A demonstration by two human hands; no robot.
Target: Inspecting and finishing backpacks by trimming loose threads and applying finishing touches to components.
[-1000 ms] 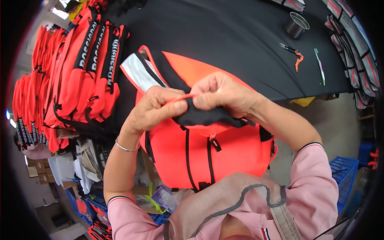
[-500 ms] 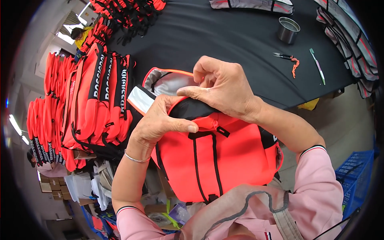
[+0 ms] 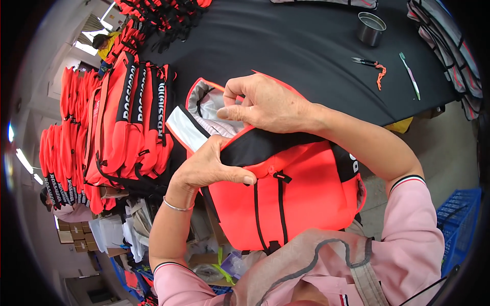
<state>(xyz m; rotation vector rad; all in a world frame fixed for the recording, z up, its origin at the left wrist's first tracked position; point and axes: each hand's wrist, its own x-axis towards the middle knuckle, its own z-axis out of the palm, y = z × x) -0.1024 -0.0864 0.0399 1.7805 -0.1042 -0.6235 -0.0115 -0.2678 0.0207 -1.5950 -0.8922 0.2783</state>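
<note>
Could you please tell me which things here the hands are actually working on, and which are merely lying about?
In hand:
- bright orange fabric bag with black top band and black straps, gripped by the left hand and the right hand at its open mouth

Lying about:
- stack of matching orange bags
- small black thread snips
- green toothbrush
- round metal tin
- black tabletop

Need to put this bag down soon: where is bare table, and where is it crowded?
Bare black table lies between the stacked orange bags and the metal tin. Snips and toothbrush crowd the right; both hands grip the orange bag.
</note>
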